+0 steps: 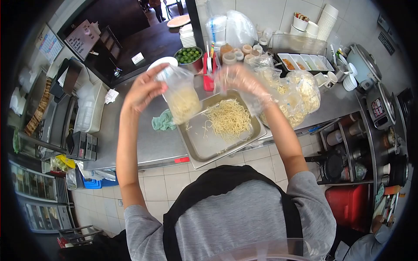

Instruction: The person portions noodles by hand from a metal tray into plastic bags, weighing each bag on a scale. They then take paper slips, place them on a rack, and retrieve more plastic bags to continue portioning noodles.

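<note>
A clear plastic bag with pale noodles in its lower part hangs from my left hand, whose fingers pinch its top. My right hand, in a clear plastic glove, is raised above the back right of the metal tray; motion smears its fingers. In the tray lies a loose pile of noodles, with a few strands scattered to the left. Several filled bags of noodles stand to the right of the tray, beside my right forearm.
Behind the tray are a pot of green limes, a red holder and several sauce bottles. A green cloth lies left of the tray. A topping container stands at the back right, near a rice cooker.
</note>
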{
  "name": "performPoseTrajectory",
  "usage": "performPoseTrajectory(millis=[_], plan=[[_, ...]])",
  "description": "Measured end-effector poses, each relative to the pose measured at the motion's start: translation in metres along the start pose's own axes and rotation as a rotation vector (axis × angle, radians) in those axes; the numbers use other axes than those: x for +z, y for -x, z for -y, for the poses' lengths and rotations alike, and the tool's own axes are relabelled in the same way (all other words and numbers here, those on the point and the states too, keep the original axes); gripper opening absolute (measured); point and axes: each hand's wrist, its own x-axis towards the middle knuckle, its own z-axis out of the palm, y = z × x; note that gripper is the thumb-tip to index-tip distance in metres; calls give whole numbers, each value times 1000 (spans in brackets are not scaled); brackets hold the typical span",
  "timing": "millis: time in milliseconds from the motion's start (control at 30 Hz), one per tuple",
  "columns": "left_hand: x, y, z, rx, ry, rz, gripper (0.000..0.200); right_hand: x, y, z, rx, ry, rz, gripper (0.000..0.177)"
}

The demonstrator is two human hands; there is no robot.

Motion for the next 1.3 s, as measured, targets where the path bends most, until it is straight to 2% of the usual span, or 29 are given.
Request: performPoseTrajectory(millis=[33,67,133,233,333,467,500,567,667,800,1000,1100,1200,1300], plan=[[-2,-5,-12,32,-14,-42,55,-3,5,-23,12,396,92,53],[-13,-15,-19,72,-50,-62,53,-12,4,-59,-99,705,270,69],[-42,-36,-32,140,-113,-107,49,7,21,-61,239,998,296,77],[-70,-65,-43,197,-229,-224,48,0,34,-96,26,890,190,79],[-88,-98,-31,235,-378,-356,49,4,52,-99,43,861,64,77],[-109,-143,25,345,-650,-508,49,7,68,-96,70,867,7,75],[-99,-143,35,421,-644,-518,48,8,72,-94,75,852,2,74],[-87,-148,48,432,-706,-543,49,8,79,-92,79,825,-14,73],[-81,-158,68,490,-603,-473,51,9,86,-92,61,794,-38,71],[-81,-165,86,517,-678,-429,49,10,92,-96,33,767,-69,69],[-63,-155,90,445,-791,-445,45,15,98,-99,66,723,-76,67],[-57,-150,90,414,-1091,-474,36,15,98,-103,48,720,-75,66],[-41,-139,86,496,-1494,-551,31,15,98,-107,43,702,-75,65],[-13,-129,77,320,-1458,-568,34,15,97,-107,34,674,-73,64]])
